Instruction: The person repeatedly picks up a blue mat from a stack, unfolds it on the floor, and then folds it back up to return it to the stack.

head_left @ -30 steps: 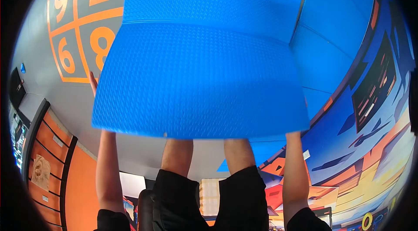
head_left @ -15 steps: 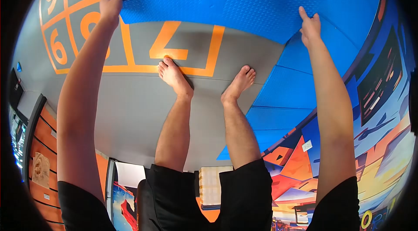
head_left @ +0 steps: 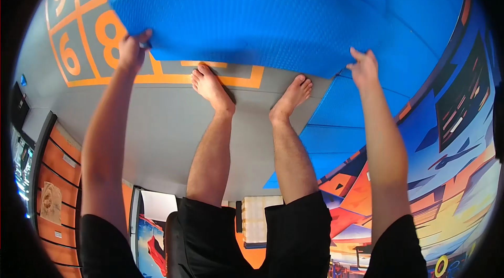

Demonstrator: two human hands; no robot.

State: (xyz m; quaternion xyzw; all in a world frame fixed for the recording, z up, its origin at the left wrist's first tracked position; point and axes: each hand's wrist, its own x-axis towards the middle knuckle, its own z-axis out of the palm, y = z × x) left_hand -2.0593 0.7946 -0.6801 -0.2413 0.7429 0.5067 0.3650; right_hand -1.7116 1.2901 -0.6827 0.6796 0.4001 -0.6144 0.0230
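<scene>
A large textured blue foam mat spans the top of the view, its near edge curving just beyond my bare feet. My left hand is closed on the mat's near left corner, thumb over the edge. Near the right corner, my right hand pinches the mat's edge between thumb and fingers. Part of the mat hides the orange-lined number grid on the grey floor. Its surface is slightly blurred by motion.
More blue mats lie along the right, beside a wall with a colourful mural. Orange slatted panelling stands at the lower left. Behind my legs are a dark seat and a stack of pale checked pads.
Both hands have come closer to my body, drawing the mat's near edge toward my feet. The mat now covers most of the number 7, and a curved far edge has come into view.
</scene>
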